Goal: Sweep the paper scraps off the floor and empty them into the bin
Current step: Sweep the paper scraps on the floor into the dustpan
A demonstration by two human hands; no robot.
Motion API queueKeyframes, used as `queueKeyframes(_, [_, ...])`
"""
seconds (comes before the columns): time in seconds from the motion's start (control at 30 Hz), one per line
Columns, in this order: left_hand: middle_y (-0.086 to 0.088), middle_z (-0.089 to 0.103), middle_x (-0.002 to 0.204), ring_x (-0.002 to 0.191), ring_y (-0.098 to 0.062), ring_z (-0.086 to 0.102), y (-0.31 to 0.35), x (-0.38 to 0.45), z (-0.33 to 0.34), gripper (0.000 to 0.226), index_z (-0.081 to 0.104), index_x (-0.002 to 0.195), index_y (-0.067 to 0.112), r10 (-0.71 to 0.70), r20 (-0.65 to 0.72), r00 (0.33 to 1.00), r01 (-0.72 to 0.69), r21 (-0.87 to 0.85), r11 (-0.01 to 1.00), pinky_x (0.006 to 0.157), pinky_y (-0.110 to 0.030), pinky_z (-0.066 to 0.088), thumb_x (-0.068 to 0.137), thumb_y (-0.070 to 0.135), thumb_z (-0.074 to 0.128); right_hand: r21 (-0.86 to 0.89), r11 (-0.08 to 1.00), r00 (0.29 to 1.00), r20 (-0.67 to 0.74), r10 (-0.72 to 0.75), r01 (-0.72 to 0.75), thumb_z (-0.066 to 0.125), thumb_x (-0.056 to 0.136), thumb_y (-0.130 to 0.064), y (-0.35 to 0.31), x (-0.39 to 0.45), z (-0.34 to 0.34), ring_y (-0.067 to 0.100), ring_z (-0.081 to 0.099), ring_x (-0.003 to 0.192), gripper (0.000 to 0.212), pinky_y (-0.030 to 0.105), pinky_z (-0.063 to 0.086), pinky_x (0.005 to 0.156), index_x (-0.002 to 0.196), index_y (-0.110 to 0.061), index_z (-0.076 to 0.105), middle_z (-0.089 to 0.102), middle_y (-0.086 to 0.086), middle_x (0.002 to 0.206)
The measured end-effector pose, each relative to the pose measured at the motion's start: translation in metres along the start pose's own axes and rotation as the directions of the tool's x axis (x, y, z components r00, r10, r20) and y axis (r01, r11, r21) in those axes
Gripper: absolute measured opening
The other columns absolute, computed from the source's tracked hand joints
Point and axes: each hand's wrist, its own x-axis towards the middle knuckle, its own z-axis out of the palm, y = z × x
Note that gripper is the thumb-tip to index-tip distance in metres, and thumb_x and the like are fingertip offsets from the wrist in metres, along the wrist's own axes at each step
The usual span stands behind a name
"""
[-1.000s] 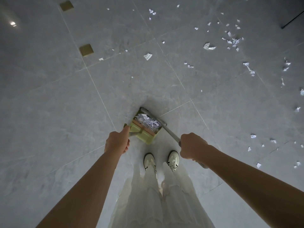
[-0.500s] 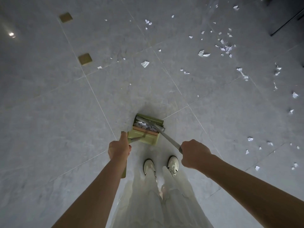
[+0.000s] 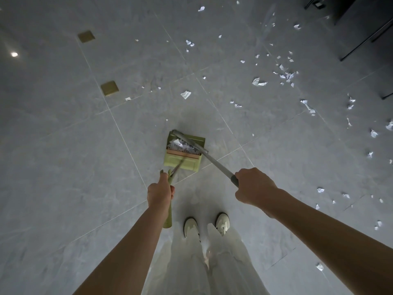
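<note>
L hand [image 3: 160, 193] grips dustpan [image 3: 183, 160] handle, R hand [image 3: 254, 185] grips broom [image 3: 204, 153]; dustpan now squarer, further fwd.

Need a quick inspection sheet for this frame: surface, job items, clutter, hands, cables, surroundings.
Surface: grey tiled floor, glossy, with a light reflection.
Job's things: green dustpan on the floor holding scraps; broom handle crossing its mouth; loose paper scraps scattered ahead and right. Bin not in view.
Clutter: two brass floor plates.
Hands: left hand grips the dustpan handle; right hand grips the broom handle.
Cables: nothing seen.
Surroundings: dark furniture legs top right.
</note>
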Motion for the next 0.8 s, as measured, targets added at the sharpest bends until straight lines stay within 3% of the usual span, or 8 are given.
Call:
queueKeyframes(0.17, [-0.008, 0.057, 0.071, 0.064, -0.018, 0.051, 0.017, 0.008, 0.006, 0.043, 0.055, 0.082, 0.011, 0.009, -0.036, 0.999, -0.009, -0.006, 1.0, 0.07, -0.035, 0.043, 0.1, 0.048, 0.042, 0.139, 0.99, 1.0, -0.014, 0.003, -0.001, 0.052, 0.093, -0.016, 0.002, 0.018, -0.012, 0.009, 0.051, 0.053, 0.006, 0.017, 0.04, 0.045, 0.091, -0.014, 0.047, 0.05, -0.002, 0.074])
queueKeyframes(0.33, [-0.008, 0.059, 0.068, 0.062, -0.02, 0.053, 0.037, 0.016, 0.015, 0.043, 0.055, 0.079, 0.011, 0.001, -0.093, 0.996, -0.003, -0.023, 1.0, 0.07, -0.036, 0.045, 0.098, 0.049, 0.044, 0.229, 0.973, 0.999, -0.012, 0.034, -0.03, 0.052, 0.089, -0.011, 0.01, 0.043, -0.037, 0.014, 0.055, 0.049, 0.005, 0.027, 0.054, 0.052, 0.084, -0.013, 0.05, 0.056, 0.003, 0.069])
queueKeyframes(0.47, [-0.008, 0.06, 0.068, 0.065, -0.023, 0.055, 0.05, 0.025, 0.028, 0.047, 0.056, 0.075, 0.011, 0.009, -0.136, 0.991, -0.008, 0.009, 1.0, 0.071, -0.037, 0.046, 0.099, 0.049, 0.044, 0.215, 0.977, 1.0, 0.028, 0.008, -0.014, 0.053, 0.087, -0.009, 0.017, 0.066, -0.061, 0.014, 0.056, 0.047, 0.003, 0.023, 0.05, 0.044, 0.088, -0.012, 0.053, 0.058, 0.004, 0.067])
queueKeyframes(0.57, [-0.012, 0.064, 0.077, 0.072, -0.026, 0.057, 0.062, 0.03, 0.036, 0.049, 0.06, 0.08, 0.009, 0.016, -0.161, 0.987, -0.007, 0.054, 0.999, 0.073, -0.038, 0.046, 0.099, 0.05, 0.044, 0.188, 0.982, 0.998, 0.059, -0.025, 0.014, 0.051, 0.087, -0.008, 0.021, 0.082, -0.078, 0.016, 0.058, 0.049, 0.006, 0.024, 0.052, 0.046, 0.091, -0.01, 0.056, 0.058, 0.005, 0.068])
queueKeyframes(0.67, [-0.012, 0.065, 0.079, 0.073, -0.027, 0.058, 0.078, 0.034, 0.045, 0.051, 0.063, 0.09, 0.005, -0.002, -0.204, 0.979, 0.009, 0.035, 0.999, 0.069, -0.037, 0.046, 0.098, 0.051, 0.044, 0.175, 0.984, 0.997, 0.063, -0.043, 0.032, 0.052, 0.089, -0.01, 0.029, 0.101, -0.096, 0.015, 0.057, 0.047, 0.004, 0.022, 0.049, 0.042, 0.091, -0.01, 0.055, 0.058, 0.004, 0.067])
queueKeyframes(0.8, [-0.01, 0.066, 0.073, 0.07, -0.028, 0.059, 0.1, 0.039, 0.055, 0.053, 0.065, 0.088, 0.004, -0.048, -0.256, 0.965, 0.043, -0.028, 0.999, 0.07, -0.037, 0.046, 0.096, 0.052, 0.044, 0.249, 0.968, 0.996, 0.087, -0.029, 0.006, 0.051, 0.094, -0.012, 0.035, 0.128, -0.122, 0.013, 0.055, 0.045, 0.009, 0.019, 0.043, 0.038, 0.086, -0.01, 0.053, 0.058, 0.005, 0.068])
